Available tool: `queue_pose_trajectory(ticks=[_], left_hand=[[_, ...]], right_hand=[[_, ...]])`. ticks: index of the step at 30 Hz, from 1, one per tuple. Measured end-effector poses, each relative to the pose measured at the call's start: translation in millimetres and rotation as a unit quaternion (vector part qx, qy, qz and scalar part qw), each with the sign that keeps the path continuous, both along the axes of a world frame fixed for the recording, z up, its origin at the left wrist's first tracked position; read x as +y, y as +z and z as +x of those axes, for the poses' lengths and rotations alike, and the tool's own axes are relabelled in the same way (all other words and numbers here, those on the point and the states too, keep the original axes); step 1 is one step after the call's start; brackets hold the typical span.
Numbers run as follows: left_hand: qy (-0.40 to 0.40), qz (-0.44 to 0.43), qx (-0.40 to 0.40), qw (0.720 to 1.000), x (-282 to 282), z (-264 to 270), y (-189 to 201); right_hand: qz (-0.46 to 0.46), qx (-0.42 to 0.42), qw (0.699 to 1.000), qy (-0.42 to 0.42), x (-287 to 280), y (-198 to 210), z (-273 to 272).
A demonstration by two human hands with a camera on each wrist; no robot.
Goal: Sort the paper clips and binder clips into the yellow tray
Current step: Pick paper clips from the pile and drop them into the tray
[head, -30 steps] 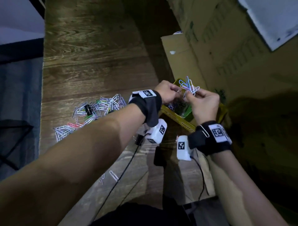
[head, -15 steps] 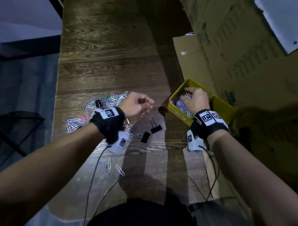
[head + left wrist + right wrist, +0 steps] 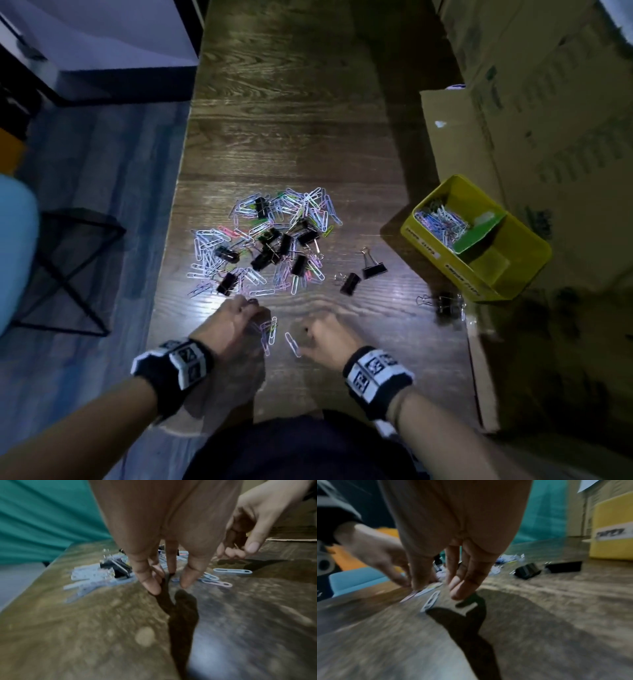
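— How are the hands placed?
— Both reach down over the near part of the wooden table [image 3: 294, 137]. The left hand [image 3: 227, 325] points its fingers at the tabletop beside a few loose paper clips [image 3: 269, 330]; they look relaxed and grasp nothing.
— The right?
— The right hand [image 3: 327, 337] hovers next to a single paper clip [image 3: 293, 344], fingers loosely bent, nothing gripped.
— Where are the clips?
— A mixed pile of clips [image 3: 267, 240] lies ahead of the hands, and stray binder clips [image 3: 373, 265] sit between it and the yellow tray [image 3: 524, 274], which already holds paper clips in its far compartment.
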State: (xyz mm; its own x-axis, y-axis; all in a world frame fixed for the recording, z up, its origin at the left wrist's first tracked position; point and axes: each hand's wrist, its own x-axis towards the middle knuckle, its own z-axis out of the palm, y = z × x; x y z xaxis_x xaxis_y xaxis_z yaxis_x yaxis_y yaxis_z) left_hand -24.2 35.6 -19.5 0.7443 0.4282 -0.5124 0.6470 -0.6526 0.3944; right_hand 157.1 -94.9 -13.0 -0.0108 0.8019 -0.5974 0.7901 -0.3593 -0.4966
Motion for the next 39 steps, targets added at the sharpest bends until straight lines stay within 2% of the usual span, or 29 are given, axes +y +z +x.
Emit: queue_pose_trajectory(ticks=[2,4,6,8,12,15,18,20,22,23,26,30,32,35,39], left_hand=[[0.026,-0.001,0.006,1.0,-16,-7,-6],[0.055,-0.006,-0.022,0.998,-31,-8,-4],[0.099,0.01,-0.049,0.994,-39,-8,-3],[0.111,0.026,-0.042,0.993,-45,-8,-3],[0.13,0.005,-0.031,0.991,-54,-5,-12],[0.105,0.039,-0.062,0.992,-56,2,-5],[0.032,0.067,-0.041,0.996,-53,0,-9],[0.024,0.027,-0.024,0.999,-51,-7,-26],[0.06,-0.015,-0.035,0.997,-48,-12,-35],[0.085,-0.037,-0.035,0.995,-47,-14,-39],[0.087,-0.076,-0.023,0.993,-44,-15,-38],[0.117,-0.034,-0.075,0.99,-52,-8,-16],[0.098,-0.005,-0.092,0.991,-58,0,-8],[0.086,-0.008,-0.059,0.995,-60,4,-11],[0.093,-0.022,-0.066,0.993,-57,4,-9]], right_hand=[[0.017,-0.039,0.999,-0.005,-3,-8,-22],[0.049,-0.089,0.995,0.005,-3,-14,-38],[0.073,-0.105,0.992,0.01,-2,-17,-44],[0.072,-0.079,0.994,0.007,-1,-21,-43],[0.079,-0.019,0.997,0.004,8,-24,-30],[0.108,-0.022,0.992,0.068,20,-17,-22],[0.134,-0.026,0.985,0.107,32,-12,-22],[0.118,-0.021,0.984,0.129,37,-16,-26],[0.093,-0.034,0.985,0.141,38,-25,-31],[0.071,-0.038,0.988,0.128,37,-25,-32],[0.045,-0.053,0.994,0.087,32,-18,-32],[0.036,-0.064,0.996,0.051,22,-20,-36],[0.026,-0.067,0.997,0.016,20,-28,-37],[0.031,-0.09,0.995,0.009,16,-30,-39],[0.039,-0.112,0.992,0.036,9,-26,-42]])
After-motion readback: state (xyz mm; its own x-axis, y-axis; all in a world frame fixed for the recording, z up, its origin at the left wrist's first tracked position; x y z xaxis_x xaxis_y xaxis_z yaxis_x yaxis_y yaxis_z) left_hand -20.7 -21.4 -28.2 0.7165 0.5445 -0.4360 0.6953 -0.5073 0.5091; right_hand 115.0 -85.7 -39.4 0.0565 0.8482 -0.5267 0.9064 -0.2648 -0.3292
